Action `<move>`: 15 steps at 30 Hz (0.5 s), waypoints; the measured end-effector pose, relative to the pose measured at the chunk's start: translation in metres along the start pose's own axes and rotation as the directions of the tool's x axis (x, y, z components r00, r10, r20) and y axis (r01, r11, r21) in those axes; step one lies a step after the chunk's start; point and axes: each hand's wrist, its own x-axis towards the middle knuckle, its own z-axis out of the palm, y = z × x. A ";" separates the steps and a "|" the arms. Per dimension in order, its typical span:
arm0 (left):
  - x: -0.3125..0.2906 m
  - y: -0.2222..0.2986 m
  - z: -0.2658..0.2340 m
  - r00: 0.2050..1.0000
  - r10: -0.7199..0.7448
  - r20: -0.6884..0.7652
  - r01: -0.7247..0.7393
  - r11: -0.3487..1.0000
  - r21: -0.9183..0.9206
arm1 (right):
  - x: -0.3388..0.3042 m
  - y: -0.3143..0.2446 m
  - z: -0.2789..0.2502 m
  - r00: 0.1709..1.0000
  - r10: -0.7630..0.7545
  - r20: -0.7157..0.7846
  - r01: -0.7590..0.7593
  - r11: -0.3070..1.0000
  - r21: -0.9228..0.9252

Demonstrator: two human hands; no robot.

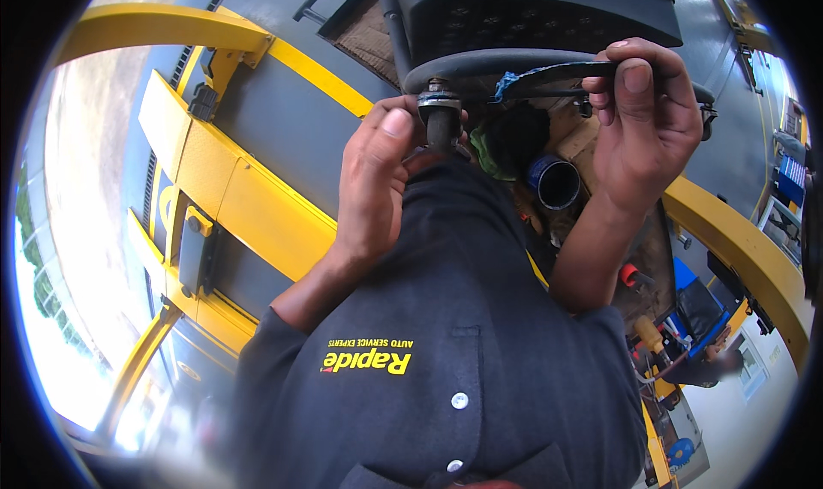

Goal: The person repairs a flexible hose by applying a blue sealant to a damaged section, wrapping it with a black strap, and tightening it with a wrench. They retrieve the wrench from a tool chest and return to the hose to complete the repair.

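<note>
My left hand [375, 176] is closed around a dark caster-like part [442, 125] with a ringed metal collar and a short threaded stem. The stem meets a bent black tube frame [489, 63], which belongs to a black molded seat-like piece [536, 13]. Between thumb and fingers, my right hand [649, 116] pinches a thin dark flat strip [557, 77]. Blue grease [507, 83] coats the strip's left tip, which is close to the collar. My left fingertips are partly hidden behind the part.
Below the frame, an open round can [557, 183] stands beside dark and green cloth [493, 150] on a cluttered surface. Yellow lift ramps [257, 198] run along the left, and a yellow beam [729, 240] curves at right. Another person [707, 367] is at lower right near blue items.
</note>
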 end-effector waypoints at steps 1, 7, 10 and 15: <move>0.003 0.008 0.001 0.993 -0.114 0.021 0.115 0.988 -0.101 | 0.000 0.001 -0.001 1.000 0.005 -0.015 -0.004 1.000 0.007; 0.021 0.017 -0.001 0.873 -0.402 0.277 0.488 0.720 -0.493 | 0.003 0.003 0.000 0.996 0.047 -0.082 -0.043 0.998 0.047; 0.022 0.009 -0.001 0.845 -0.355 0.399 0.533 0.607 -0.590 | 0.005 0.003 -0.001 0.995 0.061 -0.077 -0.058 0.997 0.044; 0.028 0.006 0.002 0.833 -0.333 0.441 0.551 0.554 -0.624 | 0.006 0.003 -0.002 0.995 0.084 -0.049 -0.082 0.996 0.045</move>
